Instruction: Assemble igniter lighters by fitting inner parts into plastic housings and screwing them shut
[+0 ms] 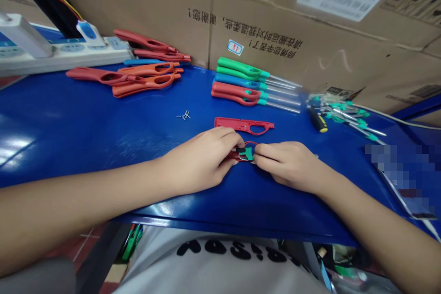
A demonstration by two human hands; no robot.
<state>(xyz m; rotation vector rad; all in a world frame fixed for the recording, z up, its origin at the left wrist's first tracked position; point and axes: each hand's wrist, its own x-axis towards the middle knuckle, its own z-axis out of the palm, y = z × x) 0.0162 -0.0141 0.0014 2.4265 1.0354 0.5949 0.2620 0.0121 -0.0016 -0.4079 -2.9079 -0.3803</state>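
Observation:
Between my hands, low over the blue table, is a red lighter housing half (234, 155) with a green part (245, 153) and dark pieces inside it. My left hand (206, 156) pinches its left end. At the right end, the fingers of my right hand (287, 161) are closed around the housing and hide most of that side. Just beyond my hands lies another red housing half (237, 124), its hollow inner side facing up. Several small screws (185, 115) are scattered to the left of it.
Finished-looking stick lighters (237, 87) with metal tubes lie at the back. Red and orange handles (148, 80) are piled near a power strip (69, 57). At right are a screwdriver (319, 121), loose tube parts (354, 117) and a phone-like device (403, 181). A cardboard box (165, 4) stands behind.

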